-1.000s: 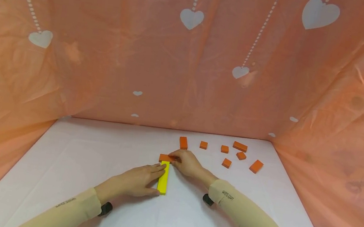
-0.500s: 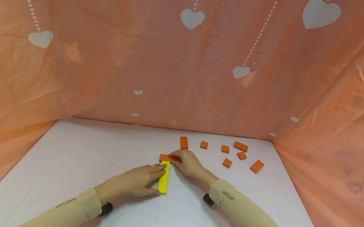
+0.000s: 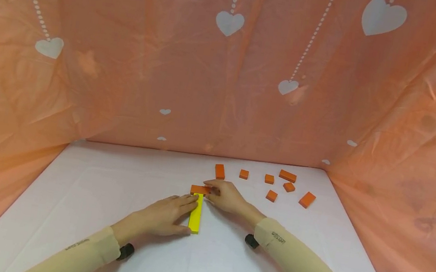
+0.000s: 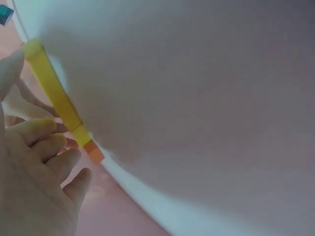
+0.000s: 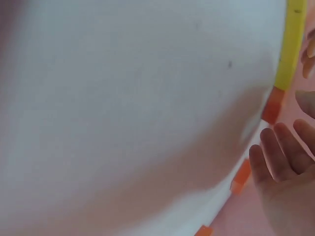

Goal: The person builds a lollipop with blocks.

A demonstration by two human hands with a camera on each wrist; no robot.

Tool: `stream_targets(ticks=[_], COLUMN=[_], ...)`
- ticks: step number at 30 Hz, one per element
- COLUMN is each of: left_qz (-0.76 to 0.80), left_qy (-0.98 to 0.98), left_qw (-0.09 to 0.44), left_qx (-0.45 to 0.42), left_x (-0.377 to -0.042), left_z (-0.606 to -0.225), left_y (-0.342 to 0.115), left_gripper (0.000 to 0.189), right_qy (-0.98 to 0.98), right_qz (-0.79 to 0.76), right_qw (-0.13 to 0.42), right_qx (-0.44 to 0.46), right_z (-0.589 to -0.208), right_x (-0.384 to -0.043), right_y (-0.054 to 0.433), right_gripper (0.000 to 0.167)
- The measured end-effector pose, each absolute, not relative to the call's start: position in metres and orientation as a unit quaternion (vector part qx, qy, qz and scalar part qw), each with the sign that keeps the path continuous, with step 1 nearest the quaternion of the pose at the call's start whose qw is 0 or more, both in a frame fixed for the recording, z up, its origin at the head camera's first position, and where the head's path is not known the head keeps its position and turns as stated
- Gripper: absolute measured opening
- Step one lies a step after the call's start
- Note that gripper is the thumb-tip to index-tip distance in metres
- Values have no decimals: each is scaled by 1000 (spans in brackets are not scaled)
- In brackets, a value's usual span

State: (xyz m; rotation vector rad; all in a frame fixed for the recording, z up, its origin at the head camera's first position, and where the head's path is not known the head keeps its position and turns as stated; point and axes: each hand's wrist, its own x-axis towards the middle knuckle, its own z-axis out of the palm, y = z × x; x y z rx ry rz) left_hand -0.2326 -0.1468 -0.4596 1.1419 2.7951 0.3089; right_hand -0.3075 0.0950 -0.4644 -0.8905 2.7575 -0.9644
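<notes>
In the head view my left hand (image 3: 165,215) rests beside a long yellow block (image 3: 195,217), fingertips on its far part. The thumb touches near its near end; the left wrist view shows these fingers fairly straight or slightly bent along the yellow block (image 4: 54,88). An orange block (image 3: 198,190) lies crosswise at the yellow block's far end, forming a T. My right hand (image 3: 230,198) is at its right end, index finger at the far side and thumb at the near side, covering part of it. In the right wrist view the fingers (image 5: 285,147) look spread and relaxed.
More orange pieces lie beyond and to the right: an upright-lying block (image 3: 219,171), small cubes (image 3: 243,174), a block at the back (image 3: 287,175) and another at far right (image 3: 307,199). A patterned orange cloth (image 3: 214,107) walls the white table (image 3: 133,165).
My right index finger has lifted slightly and the right hand and forearm have shifted a little right, uncovering more of the orange block. The left hand and the blocks look almost unmoved.
</notes>
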Motion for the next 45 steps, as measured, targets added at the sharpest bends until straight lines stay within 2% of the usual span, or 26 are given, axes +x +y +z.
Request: stream_targets(ticks=[3,6,11,16,24,34,45], left_qz=[99,91,83,80,81,80,83], left_qy=[922,928,937,938,937,937,937], left_qw=[35,30,59,80,86,94,99], left_qx=[372,361,333,327,330,327,325], left_x=[-234,-236,-242,-245,-249,-249,-248], left_z=[-457,-455,-453,-455,-461,-459,-459], left_y=[-148,-149,-146,-143,-138,-134,-131], left_gripper=[78,80,85,91,93,93,92], right_qy=[894,889,890,901,921,936,943], right_qz=[-361,-392,-400,-395,-362,-321,-292], right_qw=[44,20,-36,-61,-43,-17,-25], right_qx=[-262,-238,-216,-169,-135,-145,-158], right_z=[-461,-457,-453,-454,-458,-461,-467], right_x=[-306,-310,-322,-336,-357,-370,-373], right_y=[103,114,135,156,178,179,179], right_gripper=[43,42,42,42,42,38,33])
